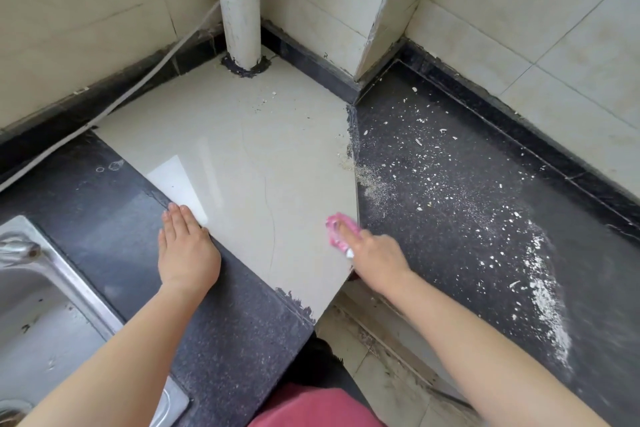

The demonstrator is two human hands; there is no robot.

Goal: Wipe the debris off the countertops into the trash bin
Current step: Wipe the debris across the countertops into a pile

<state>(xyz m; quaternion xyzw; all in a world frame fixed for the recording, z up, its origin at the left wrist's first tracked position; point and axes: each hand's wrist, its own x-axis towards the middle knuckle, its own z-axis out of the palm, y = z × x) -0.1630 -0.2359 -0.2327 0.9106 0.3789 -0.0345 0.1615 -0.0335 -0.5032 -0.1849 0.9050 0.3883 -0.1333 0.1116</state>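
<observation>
Head view. The left hand (187, 250) lies flat and open, palm down, fingers together, on the seam where the dark speckled countertop (114, 218) meets the beige corner tile (235, 156). The right hand (375, 253) presses a pink cloth (337, 227) against the tile's right edge; the hand covers most of the cloth, so its full shape cannot be made out. White debris (450, 180) is scattered across the right-hand dark countertop (485, 253), thickest in a pale band near its front edge, with a sandy heap along the tile seam just beyond the cloth. The steel sink (45, 305) is cut off at lower left. A white drainpipe (240, 10) rises from the tile's far corner; tiled walls (519, 45) enclose both counters. Floor shows between the counters below the tile's front edge.
</observation>
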